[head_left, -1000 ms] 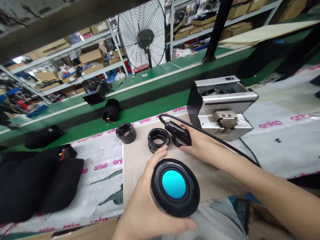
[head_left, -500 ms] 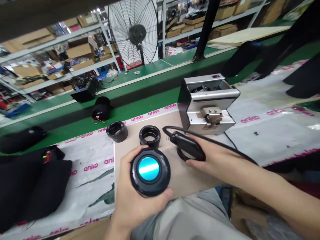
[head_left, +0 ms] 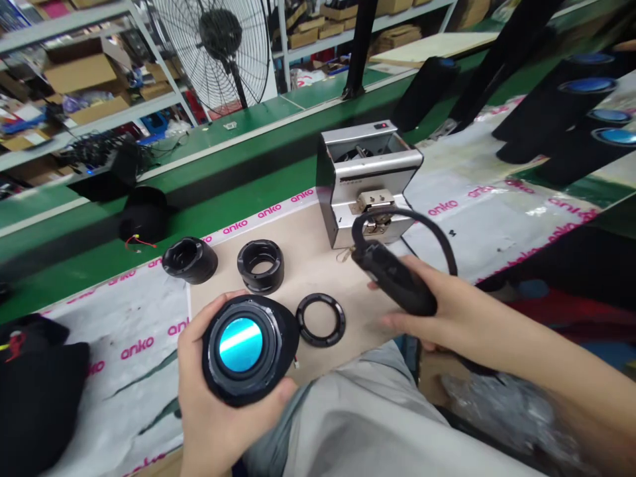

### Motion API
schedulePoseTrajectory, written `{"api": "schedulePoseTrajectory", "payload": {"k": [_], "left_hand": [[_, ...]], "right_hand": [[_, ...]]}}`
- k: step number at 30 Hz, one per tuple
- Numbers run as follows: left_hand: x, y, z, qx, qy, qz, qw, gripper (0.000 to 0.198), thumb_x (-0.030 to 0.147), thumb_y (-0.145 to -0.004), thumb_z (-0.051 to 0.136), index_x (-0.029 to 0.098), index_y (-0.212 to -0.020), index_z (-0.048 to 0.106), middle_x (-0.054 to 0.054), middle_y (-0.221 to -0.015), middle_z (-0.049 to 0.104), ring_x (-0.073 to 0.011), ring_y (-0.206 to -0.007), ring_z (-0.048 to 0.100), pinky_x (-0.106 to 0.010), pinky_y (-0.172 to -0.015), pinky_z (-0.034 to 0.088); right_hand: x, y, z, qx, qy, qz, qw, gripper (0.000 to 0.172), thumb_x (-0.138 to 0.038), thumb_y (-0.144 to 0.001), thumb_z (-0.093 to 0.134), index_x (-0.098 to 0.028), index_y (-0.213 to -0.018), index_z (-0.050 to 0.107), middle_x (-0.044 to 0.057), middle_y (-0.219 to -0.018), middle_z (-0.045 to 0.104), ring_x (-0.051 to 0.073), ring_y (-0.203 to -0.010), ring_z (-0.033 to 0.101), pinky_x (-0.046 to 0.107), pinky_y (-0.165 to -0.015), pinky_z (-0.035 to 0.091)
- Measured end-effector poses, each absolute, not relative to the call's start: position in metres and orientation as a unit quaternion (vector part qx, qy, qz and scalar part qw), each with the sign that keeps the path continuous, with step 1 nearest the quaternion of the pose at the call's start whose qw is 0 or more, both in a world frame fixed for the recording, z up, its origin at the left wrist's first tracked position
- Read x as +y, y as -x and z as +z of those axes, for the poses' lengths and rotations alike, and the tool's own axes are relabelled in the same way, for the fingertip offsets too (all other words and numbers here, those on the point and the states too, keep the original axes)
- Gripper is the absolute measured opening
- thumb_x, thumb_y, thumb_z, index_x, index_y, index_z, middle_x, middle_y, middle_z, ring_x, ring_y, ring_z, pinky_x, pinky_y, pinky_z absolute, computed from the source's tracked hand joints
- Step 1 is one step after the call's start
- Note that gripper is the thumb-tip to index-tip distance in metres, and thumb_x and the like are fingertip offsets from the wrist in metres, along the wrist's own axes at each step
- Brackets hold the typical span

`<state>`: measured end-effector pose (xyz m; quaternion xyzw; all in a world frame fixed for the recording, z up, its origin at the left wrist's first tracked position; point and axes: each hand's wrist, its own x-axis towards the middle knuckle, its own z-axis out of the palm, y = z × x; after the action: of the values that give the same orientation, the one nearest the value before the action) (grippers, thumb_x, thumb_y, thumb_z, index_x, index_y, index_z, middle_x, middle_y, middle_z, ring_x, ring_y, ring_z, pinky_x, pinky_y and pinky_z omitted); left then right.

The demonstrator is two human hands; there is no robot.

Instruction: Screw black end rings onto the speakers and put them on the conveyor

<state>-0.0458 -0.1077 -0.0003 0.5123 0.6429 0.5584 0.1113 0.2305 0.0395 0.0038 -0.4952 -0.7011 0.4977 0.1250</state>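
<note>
My left hand [head_left: 209, 404] grips a black speaker body [head_left: 246, 348], its round end with a shiny cyan disc facing up at me. My right hand [head_left: 437, 318] holds a black corded electric screwdriver [head_left: 395, 278] lifted off the board, tip pointing toward the metal box; its cable loops up behind it. A flat black ring [head_left: 320, 320] lies bare on the tan board [head_left: 308, 265] between my hands. Two black cylindrical parts, one [head_left: 260, 265] and another [head_left: 189, 260], stand just beyond.
A silver metal screw feeder box [head_left: 366, 175] sits at the board's far edge. A green conveyor [head_left: 209, 192] runs behind, carrying a black speaker part [head_left: 144, 215]. Black speakers lie at left [head_left: 34, 397] and upper right [head_left: 561, 112]. A fan [head_left: 218, 50] and shelves stand behind.
My right hand lifted the screwdriver off the board and drew it right, uncovering the flat black ring. My left hand brought the speaker lower and left. The view shifted right.
</note>
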Motion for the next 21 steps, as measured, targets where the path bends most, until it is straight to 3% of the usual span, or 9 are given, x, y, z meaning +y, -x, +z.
{"api": "schedulePoseTrajectory", "payload": {"k": [1, 2, 3, 5, 7, 10, 16, 21], "left_hand": [[-0.108, 0.047, -0.001, 0.641, -0.515, 0.558, 0.111, 0.094, 0.037, -0.061, 0.105, 0.024, -0.143, 0.062, -0.009, -0.137, 0.074, -0.0338, -0.126, 0.073, -0.043, -0.105, 0.060], [-0.107, 0.048, -0.001, 0.641, -0.516, 0.557, 0.110, 0.094, 0.038, -0.061, 0.105, 0.024, -0.143, 0.062, -0.009, -0.136, 0.074, -0.0337, -0.125, 0.074, -0.043, -0.104, 0.061], [-0.107, 0.049, -0.001, 0.644, -0.517, 0.555, 0.107, 0.093, 0.039, -0.062, 0.105, 0.024, -0.143, 0.062, -0.009, -0.136, 0.074, -0.0339, -0.124, 0.074, -0.043, -0.103, 0.062], [-0.108, 0.050, -0.001, 0.646, -0.523, 0.546, 0.101, 0.092, 0.040, -0.062, 0.105, 0.024, -0.143, 0.062, -0.010, -0.135, 0.073, -0.0343, -0.122, 0.075, -0.044, -0.100, 0.063], [-0.109, 0.050, -0.002, 0.640, -0.538, 0.540, 0.095, 0.093, 0.040, -0.063, 0.105, 0.024, -0.144, 0.062, -0.010, -0.134, 0.073, -0.0341, -0.119, 0.076, -0.043, -0.098, 0.065], [-0.113, 0.050, -0.004, 0.639, -0.531, 0.550, 0.085, 0.093, 0.038, -0.064, 0.104, 0.024, -0.145, 0.061, -0.010, -0.136, 0.072, -0.0338, -0.120, 0.075, -0.043, -0.098, 0.064], [-0.116, 0.042, -0.009, 0.650, -0.490, 0.575, 0.080, 0.088, 0.042, -0.068, 0.101, 0.025, -0.144, 0.059, -0.011, -0.140, 0.069, -0.0330, -0.127, 0.073, -0.043, -0.106, 0.061], [-0.111, 0.042, -0.004, 0.637, -0.474, 0.581, 0.178, 0.121, 0.051, -0.067, 0.103, 0.030, -0.166, 0.037, -0.012, -0.147, 0.064, -0.0335, -0.132, 0.071, -0.043, -0.110, 0.061]], "right_hand": [[0.042, -0.230, 0.006, -0.702, 0.498, 0.493, 0.130, 0.079, -0.060, -0.084, 0.078, -0.021, -0.148, 0.056, 0.009, -0.108, 0.078, 0.023, -0.067, 0.072, 0.039, -0.065, 0.064], [0.045, -0.228, 0.008, -0.710, 0.495, 0.484, 0.132, 0.077, -0.055, -0.084, 0.078, -0.021, -0.149, 0.055, 0.010, -0.113, 0.078, 0.024, -0.074, 0.075, 0.037, -0.067, 0.064], [0.047, -0.224, 0.008, -0.721, 0.486, 0.475, 0.133, 0.074, -0.049, -0.084, 0.077, -0.021, -0.149, 0.055, 0.010, -0.123, 0.076, 0.026, -0.091, 0.078, 0.037, -0.078, 0.066], [0.048, -0.214, 0.005, -0.747, 0.454, 0.469, 0.126, 0.071, -0.039, -0.081, 0.077, -0.024, -0.148, 0.059, 0.009, -0.142, 0.070, 0.030, -0.129, 0.071, 0.040, -0.107, 0.063], [0.044, -0.201, -0.002, -0.768, 0.415, 0.477, 0.101, 0.078, -0.032, -0.078, 0.076, -0.026, -0.154, 0.058, 0.005, -0.152, 0.064, 0.030, -0.143, 0.064, 0.043, -0.122, 0.056], [0.035, -0.184, -0.016, -0.790, 0.378, 0.479, 0.064, 0.089, -0.024, -0.076, 0.075, -0.030, -0.162, 0.052, 0.003, -0.162, 0.057, 0.029, -0.147, 0.062, 0.045, -0.126, 0.053], [0.021, -0.174, -0.042, -0.815, 0.390, 0.424, 0.052, 0.079, -0.022, -0.081, 0.066, -0.035, -0.159, 0.056, 0.004, -0.161, 0.058, 0.038, -0.143, 0.064, 0.057, -0.118, 0.057], [0.023, -0.177, -0.068, -0.830, 0.390, 0.393, 0.071, 0.088, -0.032, -0.079, 0.071, -0.034, -0.165, 0.049, 0.008, -0.154, 0.064, 0.045, -0.134, 0.069, 0.062, -0.110, 0.061]]}}
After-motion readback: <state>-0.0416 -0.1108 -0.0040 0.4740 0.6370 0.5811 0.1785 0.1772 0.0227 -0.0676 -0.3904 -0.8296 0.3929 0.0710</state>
